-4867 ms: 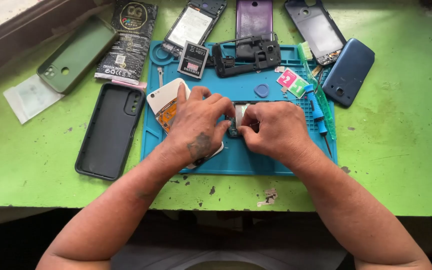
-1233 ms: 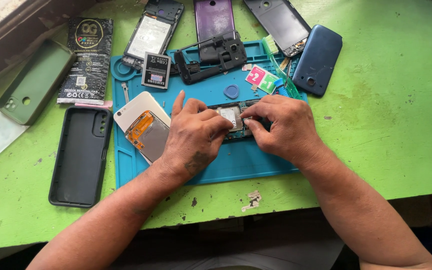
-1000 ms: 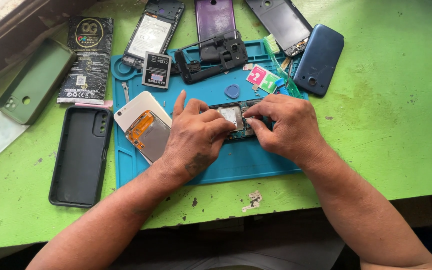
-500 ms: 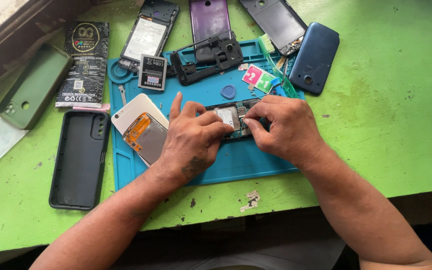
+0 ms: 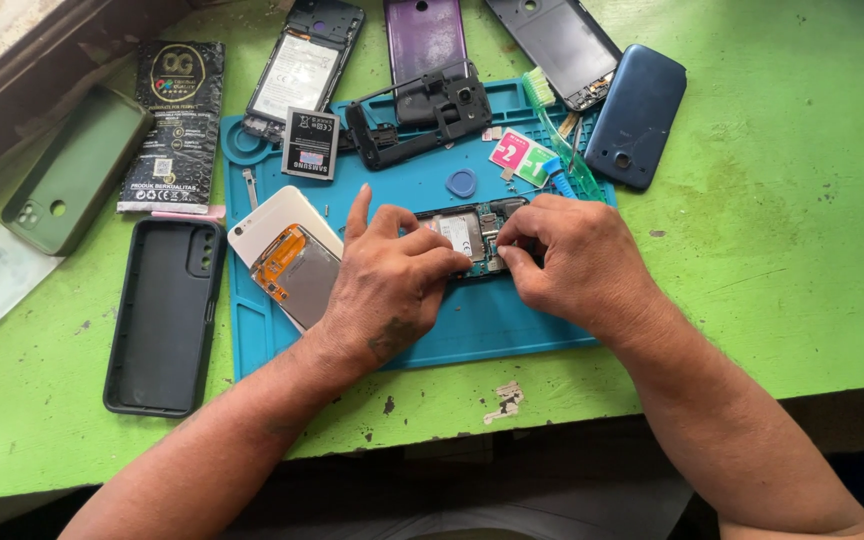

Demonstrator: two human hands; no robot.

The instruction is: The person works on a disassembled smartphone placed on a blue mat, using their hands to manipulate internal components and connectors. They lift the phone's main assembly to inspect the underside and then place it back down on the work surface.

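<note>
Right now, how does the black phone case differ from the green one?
The black case is near-black; the green case is olive. The black case lies lengthwise beside the blue mat; the green case lies slanted farther up the table, at its edge. Both lie hollow side up, untouched by either hand.

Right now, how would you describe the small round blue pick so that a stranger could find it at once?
Start at the blue rubber work mat on the green table. Above the opened phone that the left hand and right hand grip lies the small blue plastic pick. It is the only rounded flat disc there, below the black phone frame.
</note>
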